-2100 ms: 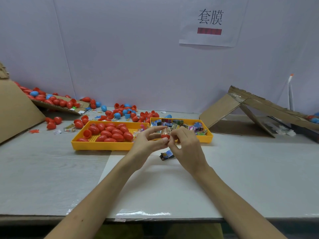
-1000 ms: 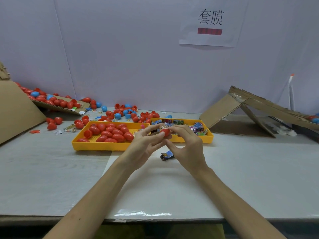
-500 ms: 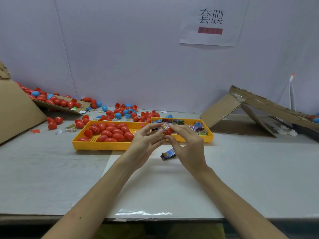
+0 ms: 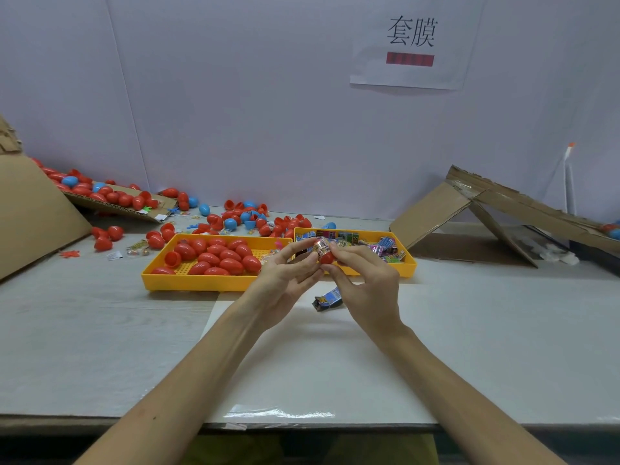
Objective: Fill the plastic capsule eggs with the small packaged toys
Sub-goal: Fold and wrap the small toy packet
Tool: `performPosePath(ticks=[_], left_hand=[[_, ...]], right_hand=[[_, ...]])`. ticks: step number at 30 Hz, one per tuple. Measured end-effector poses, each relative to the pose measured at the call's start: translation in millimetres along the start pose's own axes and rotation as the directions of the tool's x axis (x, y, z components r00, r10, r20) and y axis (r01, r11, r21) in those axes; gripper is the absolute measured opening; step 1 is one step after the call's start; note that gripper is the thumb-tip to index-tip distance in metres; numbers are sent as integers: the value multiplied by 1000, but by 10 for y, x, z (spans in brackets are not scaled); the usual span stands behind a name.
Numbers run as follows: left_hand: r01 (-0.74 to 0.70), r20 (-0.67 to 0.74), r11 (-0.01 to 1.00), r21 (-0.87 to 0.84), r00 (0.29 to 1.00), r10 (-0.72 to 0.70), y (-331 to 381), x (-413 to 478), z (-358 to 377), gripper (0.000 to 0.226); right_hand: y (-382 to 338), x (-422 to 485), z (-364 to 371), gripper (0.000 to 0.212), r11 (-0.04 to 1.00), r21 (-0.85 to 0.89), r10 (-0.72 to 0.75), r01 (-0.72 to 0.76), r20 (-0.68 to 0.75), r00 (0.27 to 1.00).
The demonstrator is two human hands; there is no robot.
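- Stuffing step: right hand pinches a red plastic egg half over the far yellow plastic tray.
- Left hand, fingers mostly extended, pinches a shiny packaged toy into it.
- Next, probably: press the toy fully inside, then cap.

The paper sheet on the wall reads "套膜" above a red bar

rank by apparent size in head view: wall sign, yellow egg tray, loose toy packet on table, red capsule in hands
1-2. wall sign and yellow egg tray: look alike, sign farther, so unranked
3. loose toy packet
4. red capsule, partly covered
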State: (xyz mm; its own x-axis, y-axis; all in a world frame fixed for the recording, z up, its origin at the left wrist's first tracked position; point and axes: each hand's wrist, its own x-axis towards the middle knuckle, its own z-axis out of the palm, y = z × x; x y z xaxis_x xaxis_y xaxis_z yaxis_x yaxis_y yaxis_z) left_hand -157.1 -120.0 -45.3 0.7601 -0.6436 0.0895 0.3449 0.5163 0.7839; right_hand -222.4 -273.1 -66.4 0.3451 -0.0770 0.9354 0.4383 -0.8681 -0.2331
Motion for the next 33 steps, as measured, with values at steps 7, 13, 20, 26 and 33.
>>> performPosePath(ticks=[7,13,20,26,33], left_hand=[[24,70,1000,9,997,-24,21,-41,0,42],[19,65,999,48,998,-22,25,-34,-8,36],[38,64,999,6,997,-38,20,-18,-27,36],[21,75,999,25,997,-23,17,-14,-10,42],[14,63,999,31,998,-16,10,-4,-8,41]], right_hand=[[-20,15,-13,37,1000,16,-20,20,26,999],[-65,16,-14,52,999,34,-22,18,112,993],[-57,19,-21,41,999,2,48,-49,106,993],[-23,11,-18,34,999,-19,32,-30,74,997],[8,0,-28,33,1000,25,11,-13,58,998]])
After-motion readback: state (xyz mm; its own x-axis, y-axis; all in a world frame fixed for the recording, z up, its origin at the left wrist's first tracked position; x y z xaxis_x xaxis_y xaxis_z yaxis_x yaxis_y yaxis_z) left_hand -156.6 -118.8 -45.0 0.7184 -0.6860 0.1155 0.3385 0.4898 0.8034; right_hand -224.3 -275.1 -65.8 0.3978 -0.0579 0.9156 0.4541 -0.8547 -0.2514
